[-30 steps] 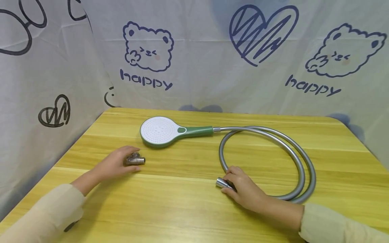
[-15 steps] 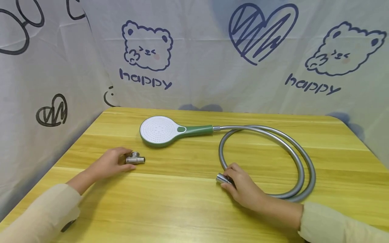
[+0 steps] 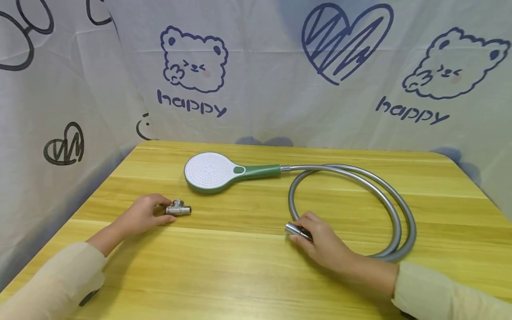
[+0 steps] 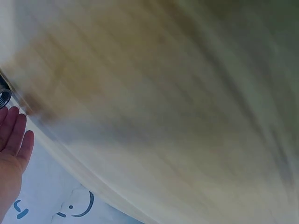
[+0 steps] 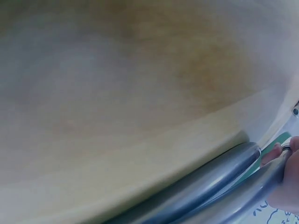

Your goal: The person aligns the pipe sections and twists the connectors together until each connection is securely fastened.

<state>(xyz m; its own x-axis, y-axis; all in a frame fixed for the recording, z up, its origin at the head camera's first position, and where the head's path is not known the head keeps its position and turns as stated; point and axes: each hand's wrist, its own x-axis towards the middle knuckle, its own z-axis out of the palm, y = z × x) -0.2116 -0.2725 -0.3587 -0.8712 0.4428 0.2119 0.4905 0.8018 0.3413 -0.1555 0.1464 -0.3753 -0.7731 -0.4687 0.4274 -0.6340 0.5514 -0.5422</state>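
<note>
Since a second ago the left hand (image 3: 142,214) has drawn back a little, baring more of a valve, while the right hand (image 3: 322,240) has shifted slightly toward the far side with the hose end it grips. A printed cloth (image 3: 260,129) stands behind a wood-patterned counter (image 3: 224,275). On the counter a grey hose (image 3: 411,226) lies in loose loops at the right, joined at its far end to a green-and-white shower head (image 3: 210,171) lying face up, left of the middle. The left hand is partly spread, thumb and fingers to either side of the small metal valve (image 3: 178,209), which sits at the near side of the shower head; whether it pinches the valve cannot be told. The right hand holds the hose just behind its metal connector (image 3: 293,229), which points left. The step in hand seems to be securing these two fittings; the next move would call for a sure pinch on the valve and a steady connector.
</note>
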